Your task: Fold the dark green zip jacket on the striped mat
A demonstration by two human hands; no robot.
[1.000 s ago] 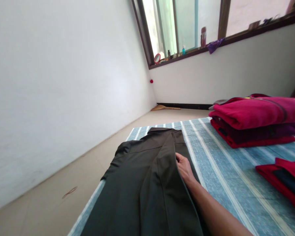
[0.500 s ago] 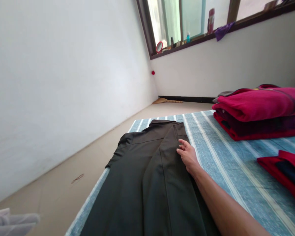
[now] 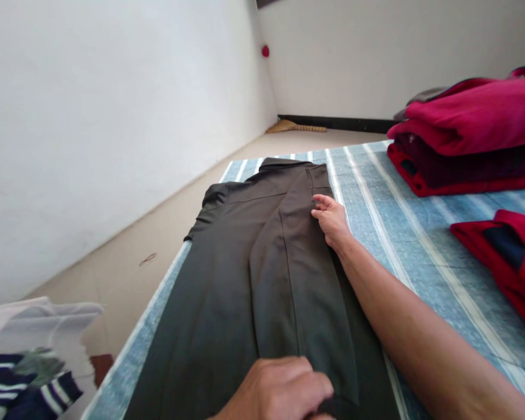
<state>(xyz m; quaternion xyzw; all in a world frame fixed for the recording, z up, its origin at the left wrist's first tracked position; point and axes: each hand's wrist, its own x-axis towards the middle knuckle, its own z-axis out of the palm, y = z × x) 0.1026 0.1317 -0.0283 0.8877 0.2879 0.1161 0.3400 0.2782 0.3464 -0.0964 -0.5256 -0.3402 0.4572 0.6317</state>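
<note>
A dark long-sleeved shirt lies spread out, its collar at the far end and one sleeve laid lengthwise over the body. My right hand rests on the shirt's right edge near the shoulder, fingers a little apart and loosely bent. At the bottom centre, my left hand is curled over the lower end of that sleeve, close to the cuff. Its fingertips are partly hidden, and the near end of the shirt runs out of view.
Blue striped bedding lies under the shirt. To the right are a stack of folded red and pink clothes and a red folded garment. At lower left sit striped navy clothes and pale fabric. A white wall borders the left.
The view has tilted down, so the window has left the picture. My left hand has come into view on the sleeve's lower end. My right hand stays at the shirt's right edge.
</note>
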